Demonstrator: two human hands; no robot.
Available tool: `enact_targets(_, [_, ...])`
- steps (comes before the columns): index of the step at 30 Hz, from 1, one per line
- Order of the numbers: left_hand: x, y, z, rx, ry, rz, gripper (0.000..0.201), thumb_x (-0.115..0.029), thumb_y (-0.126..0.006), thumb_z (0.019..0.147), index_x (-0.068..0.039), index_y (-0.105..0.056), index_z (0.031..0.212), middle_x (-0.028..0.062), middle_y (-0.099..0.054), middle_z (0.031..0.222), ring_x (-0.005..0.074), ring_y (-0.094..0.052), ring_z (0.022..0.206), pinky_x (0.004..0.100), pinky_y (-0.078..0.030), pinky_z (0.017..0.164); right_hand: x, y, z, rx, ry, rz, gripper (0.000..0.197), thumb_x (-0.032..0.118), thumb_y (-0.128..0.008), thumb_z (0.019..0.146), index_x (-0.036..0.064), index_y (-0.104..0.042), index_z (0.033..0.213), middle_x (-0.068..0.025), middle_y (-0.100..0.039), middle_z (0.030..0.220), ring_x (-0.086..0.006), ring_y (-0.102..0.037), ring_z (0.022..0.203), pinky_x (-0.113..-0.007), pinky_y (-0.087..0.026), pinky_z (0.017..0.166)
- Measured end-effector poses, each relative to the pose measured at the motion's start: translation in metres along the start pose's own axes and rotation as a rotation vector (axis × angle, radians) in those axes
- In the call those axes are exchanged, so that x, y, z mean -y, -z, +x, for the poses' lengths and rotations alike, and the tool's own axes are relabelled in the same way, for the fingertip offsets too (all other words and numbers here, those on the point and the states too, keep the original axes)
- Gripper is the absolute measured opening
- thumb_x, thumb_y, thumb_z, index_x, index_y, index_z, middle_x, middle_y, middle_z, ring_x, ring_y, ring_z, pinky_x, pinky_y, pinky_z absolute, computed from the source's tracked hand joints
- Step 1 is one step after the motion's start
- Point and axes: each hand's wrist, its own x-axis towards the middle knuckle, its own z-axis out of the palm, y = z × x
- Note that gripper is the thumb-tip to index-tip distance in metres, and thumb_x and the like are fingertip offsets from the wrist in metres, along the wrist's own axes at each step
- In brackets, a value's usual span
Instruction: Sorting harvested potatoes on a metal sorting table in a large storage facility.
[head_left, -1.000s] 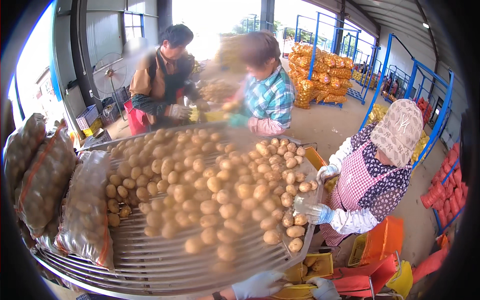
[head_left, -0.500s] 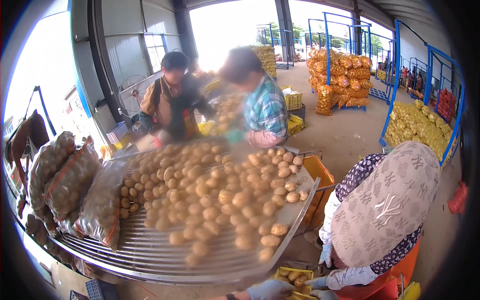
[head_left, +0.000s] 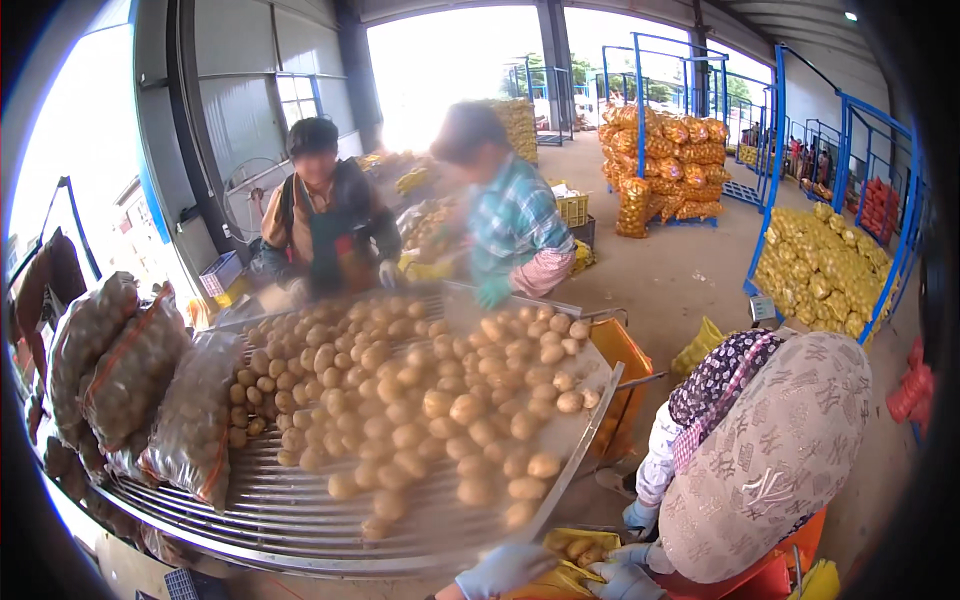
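Note:
At the lower edge, a yellow bag [head_left: 562,577] stands with its mouth spread and several potatoes [head_left: 577,549] inside. My left hand [head_left: 505,569], in a pale blue glove, grips the bag's left rim. My right hand [head_left: 625,581], gloved alike and partly cut off by the picture's edge, is closed at its right side. A co-worker in a patterned headscarf [head_left: 770,455] bends over the bag from the right. One of that person's gloved hands [head_left: 630,553] lies near my right hand; the other gloved hand [head_left: 639,515] is just beyond.
A slatted metal sorting table [head_left: 290,525] carries many loose potatoes [head_left: 430,400]. Filled clear sacks [head_left: 195,415] lean on its left. Two people [head_left: 335,215] [head_left: 510,205] work at its far side. An orange chute [head_left: 618,365] hangs at its right; stacked sacks in blue frames [head_left: 825,262] stand behind.
My left hand has shifted left and slightly up with the bag's rim. The headscarfed co-worker leans lower. The person in the checked shirt has lowered a green-gloved hand to the table's edge.

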Motion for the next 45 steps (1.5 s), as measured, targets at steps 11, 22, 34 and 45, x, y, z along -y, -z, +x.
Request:
enact_targets(11, [0.015,0.007,-0.014,0.053,0.110,0.177,0.033,-0.031,-0.051,0.096,-0.009,-0.065,0.117,0.0168,-0.067,0.110,0.0364,-0.064,0.100,0.0427,-0.051,0.087,-0.014,-0.011,0.029,-0.049,0.113,0.198,0.028,0.023,-0.061,0.089,0.0085,-0.066,0.113,-0.0227,-0.068,0.100,-0.0403,-0.066,0.096,-0.045,-0.053,0.082])
enact_targets(22, [0.026,0.002,-0.017,-0.171,0.029,0.154,0.028,-0.029,-0.055,0.094,-0.016,-0.066,0.116,0.0137,-0.069,0.101,0.0357,-0.065,0.091,0.0427,-0.053,0.080,0.018,0.005,0.028,-0.023,0.051,0.326,0.029,0.023,-0.061,0.088,0.0109,-0.066,0.114,-0.0225,-0.068,0.101,-0.0405,-0.066,0.097,-0.046,-0.053,0.082])
enact_targets(34, [-0.004,0.052,-0.022,-0.156,0.036,0.193,0.026,-0.029,-0.058,0.095,-0.014,-0.070,0.113,0.0144,-0.070,0.099,0.0328,-0.067,0.089,0.0387,-0.054,0.077,0.052,0.015,0.031,-0.007,0.119,0.214,0.030,0.022,-0.061,0.086,0.0111,-0.068,0.113,-0.0228,-0.068,0.101,-0.0412,-0.066,0.093,-0.047,-0.053,0.080])
enact_targets(45, [-0.029,0.073,-0.009,-0.023,-0.125,0.190,0.030,-0.036,-0.061,0.091,-0.015,-0.069,0.111,0.0137,-0.068,0.095,0.0347,-0.065,0.085,0.0412,-0.053,0.073,0.047,0.040,0.034,-0.183,0.093,0.336,0.029,0.023,-0.065,0.088,0.0082,-0.068,0.112,-0.0127,-0.072,0.097,-0.0287,-0.070,0.089,-0.037,-0.054,0.082])
